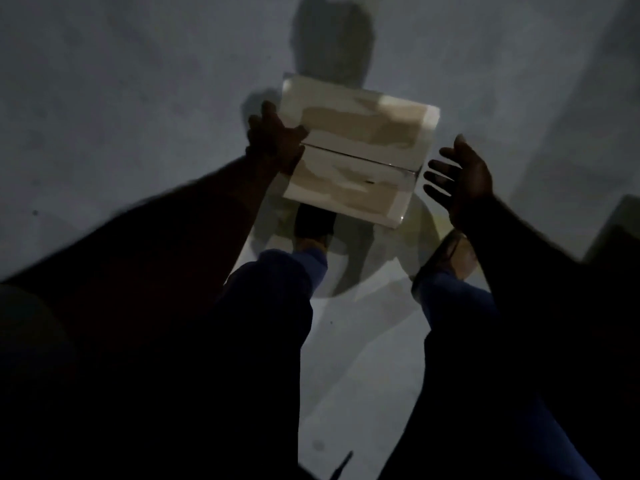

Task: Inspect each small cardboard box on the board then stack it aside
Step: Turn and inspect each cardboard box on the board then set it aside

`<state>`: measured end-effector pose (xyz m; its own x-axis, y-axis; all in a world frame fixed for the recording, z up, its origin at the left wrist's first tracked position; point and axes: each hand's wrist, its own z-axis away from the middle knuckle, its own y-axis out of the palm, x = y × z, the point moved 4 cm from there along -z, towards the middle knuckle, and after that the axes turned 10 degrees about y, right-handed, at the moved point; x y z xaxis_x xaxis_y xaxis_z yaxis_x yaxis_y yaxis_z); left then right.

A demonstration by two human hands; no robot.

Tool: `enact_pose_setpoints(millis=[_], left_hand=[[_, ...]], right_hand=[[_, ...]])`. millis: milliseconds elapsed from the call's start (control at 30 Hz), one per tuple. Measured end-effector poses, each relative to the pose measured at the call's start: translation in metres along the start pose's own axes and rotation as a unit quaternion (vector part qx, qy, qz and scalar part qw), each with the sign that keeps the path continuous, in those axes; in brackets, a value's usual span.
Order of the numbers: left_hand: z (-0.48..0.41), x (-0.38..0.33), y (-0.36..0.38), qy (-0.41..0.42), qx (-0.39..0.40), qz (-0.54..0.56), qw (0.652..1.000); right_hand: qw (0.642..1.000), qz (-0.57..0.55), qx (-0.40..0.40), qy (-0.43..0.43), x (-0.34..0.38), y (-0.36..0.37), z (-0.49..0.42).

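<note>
The left hand [277,140] grips the left edge of the cardboard box [360,150], fingers curled over its rim, and carries it alone. The right hand [460,181] is spread, palm turned toward the box's right edge, just beside it and not touching. The box is held flat in the air in front of the body, its 2 top flaps meeting along a seam, with pale tape-like patches across them.

Below the box are the person's 2 feet [313,225] on a grey floor [104,116], which also carries the person's shadow. A dim blocky shape [616,230] sits at the right edge; what it is I cannot tell. No board or stack shows in this view.

The main risk is the 1-handed hold. Gripped at 1 edge only, the box could tip down on its free right side or slip out and fall onto the feet. The light is very poor and the picture is blurred, so a flaw on the box might well be missed, and setting it squarely on a stack would be harder to judge.
</note>
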<state>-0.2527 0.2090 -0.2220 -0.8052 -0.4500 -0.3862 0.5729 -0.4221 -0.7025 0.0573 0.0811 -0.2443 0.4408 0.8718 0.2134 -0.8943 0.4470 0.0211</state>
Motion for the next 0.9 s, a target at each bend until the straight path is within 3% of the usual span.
enact_pose_setpoints(millis=[133, 333, 467, 700, 900], left_hand=[[-0.029, 0.037, 0.019, -0.044, 0.005, 0.059, 0.997], [-0.047, 0.057, 0.042, -0.040, 0.022, 0.133, 0.990], [-0.050, 0.053, 0.044, -0.053, 0.012, 0.189, 0.980], [-0.019, 0.033, 0.014, -0.036, -0.009, 0.151, 0.988], [0.055, -0.037, -0.051, -0.006, -0.025, 0.149, 0.989]], right_hand=[[0.999, -0.008, -0.035, 0.005, -0.019, 0.010, -0.047], [0.999, -0.011, 0.006, -0.030, -0.037, 0.035, -0.068], [0.990, -0.089, 0.062, -0.091, -0.035, 0.059, -0.067], [0.990, -0.069, 0.074, -0.101, -0.021, 0.060, -0.016], [0.991, -0.075, 0.053, -0.100, 0.013, 0.025, 0.076]])
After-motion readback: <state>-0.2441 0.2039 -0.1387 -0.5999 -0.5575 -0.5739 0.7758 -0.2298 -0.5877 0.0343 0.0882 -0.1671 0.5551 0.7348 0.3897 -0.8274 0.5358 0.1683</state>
